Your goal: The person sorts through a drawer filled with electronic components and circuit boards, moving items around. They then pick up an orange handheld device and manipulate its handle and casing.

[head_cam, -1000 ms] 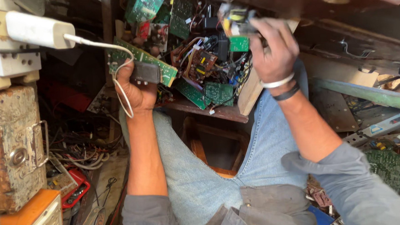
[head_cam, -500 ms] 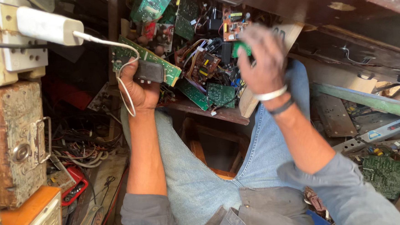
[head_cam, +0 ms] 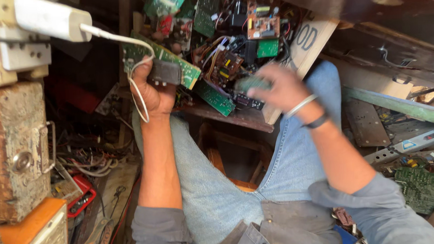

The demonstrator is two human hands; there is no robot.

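Cluttered workshop corner, seen from above over blue-jeaned knees. Ahead, a wooden shelf (head_cam: 236, 117) heaped with circuit boards (head_cam: 223, 52), mostly green, tangled with coloured wires. At upper left, a white plug block (head_cam: 48, 18) with a white cable (head_cam: 135, 76) looping down past the left wrist.

Left hand (head_cam: 156, 90) closed around a green circuit board (head_cam: 167, 60) with a dark boxy part, held up at the left edge of the heap, thumb side towards the camera. Right hand (head_cam: 279, 86) blurred, low against the front of the heap just above the shelf edge, fingers curled over a small greenish board (head_cam: 251, 82); grip appeared closed on it, though too smeared to be sure how firmly. A metal bangle and a dark band on that wrist.

Off to the left, a chipped wooden block (head_cam: 13, 147) with a metal catch and an orange box (head_cam: 32, 238) below it. At lower right, another green board (head_cam: 426, 188) flat among scrap, beside a grey metal strip (head_cam: 406, 146).
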